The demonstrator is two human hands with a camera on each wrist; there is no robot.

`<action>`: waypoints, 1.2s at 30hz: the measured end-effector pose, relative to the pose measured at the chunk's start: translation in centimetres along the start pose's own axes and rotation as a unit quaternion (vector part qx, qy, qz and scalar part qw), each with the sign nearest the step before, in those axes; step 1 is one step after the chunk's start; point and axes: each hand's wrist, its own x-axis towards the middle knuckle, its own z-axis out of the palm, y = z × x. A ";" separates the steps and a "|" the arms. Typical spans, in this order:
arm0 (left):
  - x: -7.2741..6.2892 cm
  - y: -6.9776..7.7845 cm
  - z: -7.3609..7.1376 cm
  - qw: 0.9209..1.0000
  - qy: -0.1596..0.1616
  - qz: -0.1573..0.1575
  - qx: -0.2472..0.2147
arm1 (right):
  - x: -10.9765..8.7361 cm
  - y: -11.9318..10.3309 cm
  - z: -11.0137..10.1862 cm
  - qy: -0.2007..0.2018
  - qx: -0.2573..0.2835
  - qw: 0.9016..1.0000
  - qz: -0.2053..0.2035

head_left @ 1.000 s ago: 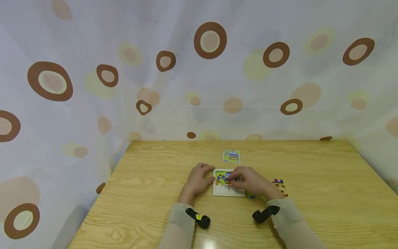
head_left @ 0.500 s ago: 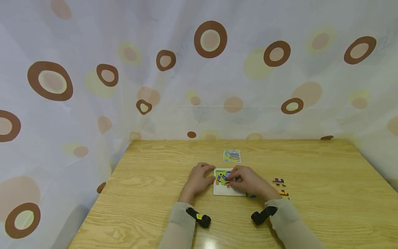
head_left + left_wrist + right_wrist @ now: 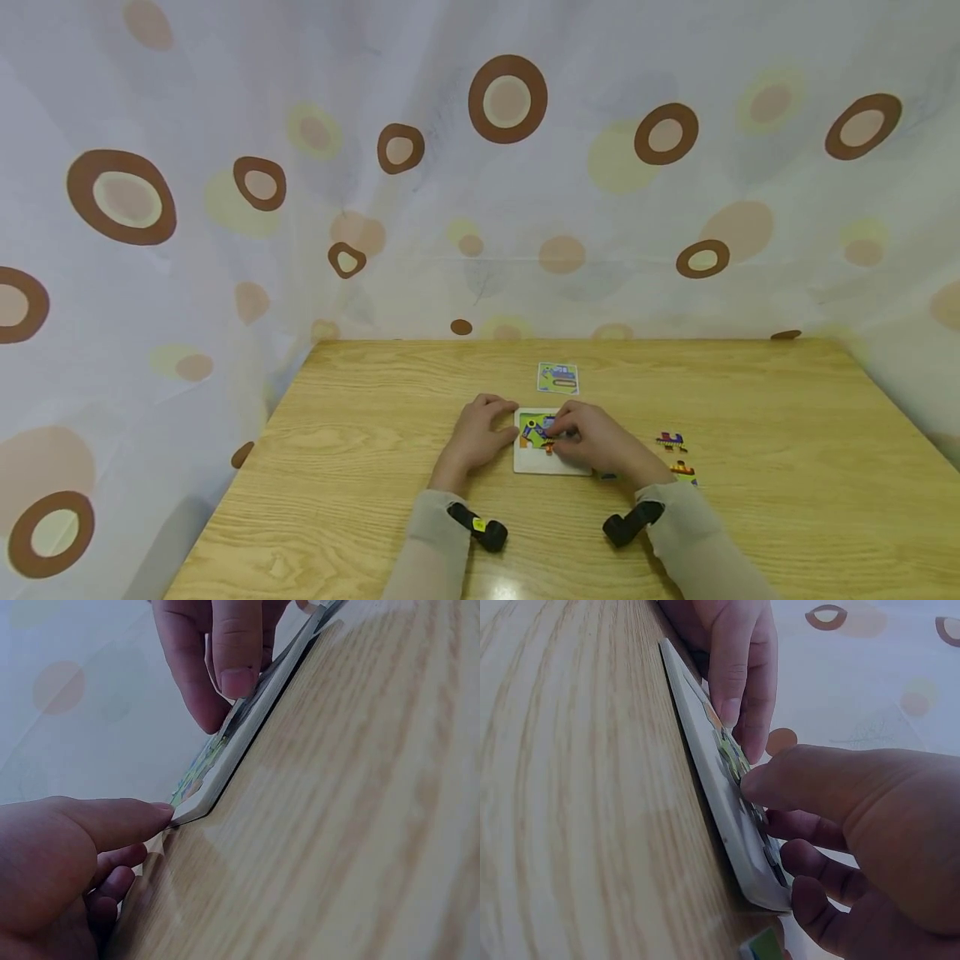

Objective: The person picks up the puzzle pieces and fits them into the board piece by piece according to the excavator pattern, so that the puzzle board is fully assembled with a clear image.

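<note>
A white puzzle tray (image 3: 551,463) lies on the table, its upper part filled with joined jigsaw pieces (image 3: 533,432) in green, blue and yellow. My right hand (image 3: 598,440) reaches over it from the right, pinching a jigsaw piece (image 3: 549,447) with a red-orange part between thumb and fingers. Most of that piece is hidden by the fingers. On the left, my left hand (image 3: 480,431) touches the tray's edge with thumb and index finger. In the left wrist view, the thumb (image 3: 139,823) meets the tray's corner.
Two loose jigsaw pieces, one purple and red (image 3: 672,441), one orange and green (image 3: 683,472), lie right of my right hand. Another piece (image 3: 607,476) shows partly under that wrist. Behind the tray lies a picture card (image 3: 558,377). A patterned curtain (image 3: 420,292) borders the table's back.
My right hand has shifted slightly left and toward me over the tray, and its wrist uncovers more of the orange and green loose piece. My left hand stays at the tray's edge.
</note>
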 end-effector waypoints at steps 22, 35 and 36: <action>-0.1 0.2 0.0 1.000 0.000 0.006 0.002 | -0.1 -0.2 0.3 0.005 -0.009 1.000 0.017; -0.2 0.3 -0.2 1.000 0.002 0.009 0.002 | 0.1 -0.4 0.4 0.017 -0.004 1.000 0.026; -0.2 0.3 -0.2 1.000 0.002 0.008 0.003 | 0.1 -0.4 0.4 0.015 -0.005 1.000 0.027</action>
